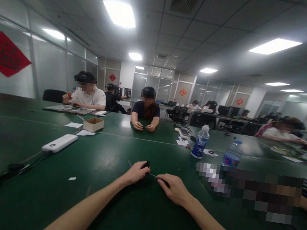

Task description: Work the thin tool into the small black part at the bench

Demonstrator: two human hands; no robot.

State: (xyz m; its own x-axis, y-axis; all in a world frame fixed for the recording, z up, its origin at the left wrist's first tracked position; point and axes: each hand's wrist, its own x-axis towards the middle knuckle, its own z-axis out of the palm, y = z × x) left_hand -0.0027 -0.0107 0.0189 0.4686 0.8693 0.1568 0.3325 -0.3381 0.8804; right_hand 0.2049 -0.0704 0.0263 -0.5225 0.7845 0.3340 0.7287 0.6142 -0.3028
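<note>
Tabletop (pixel 126 218), dark green and glossy, spans the lower half of the frame. At the centre, just below mid-frame, your left hand (pixel 136 172) has its fingers closed around a small black object (pixel 147 164). A thin, pale, straight rod (pixel 153 175) runs from that hand toward your right hand (pixel 172 186), whose fingers are bent together at the rod's right end; cannot tell whether they pinch it or only touch it. Left of frame: 1 white, rounded oblong device (pixel 60 143) with a dark cable; nearer you, 1 white paper scrap (pixel 72 178). Right of centre: 2 clear plastic bottles, 1 white-capped bottle (pixel 200 143) and 1 blue-capped bottle (pixel 232 154), both upright. Upper centre: 1 dark-shirted person (pixel 146 111) seated across from you.
</note>
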